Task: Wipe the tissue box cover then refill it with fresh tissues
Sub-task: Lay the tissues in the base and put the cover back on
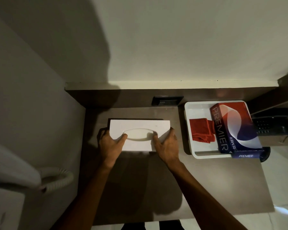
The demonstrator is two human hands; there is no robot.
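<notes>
A white tissue box cover (140,126) with an oval slot lies on the brown counter, over a dark base whose edge shows along its far side. My left hand (111,143) grips its left end, thumb resting at the slot's left tip. My right hand (166,145) grips the right end, thumb at the slot's right tip. In a white tray (198,108) to the right lie a folded red cloth (202,130) and a blue-and-red PREMIER tissue box (234,128).
A dark socket plate (166,101) sits in the back panel behind the cover. A black telephone (273,125) stands at the far right. A white wall phone with a coiled cord (56,178) hangs at the left. The counter's front edge (173,218) is near me.
</notes>
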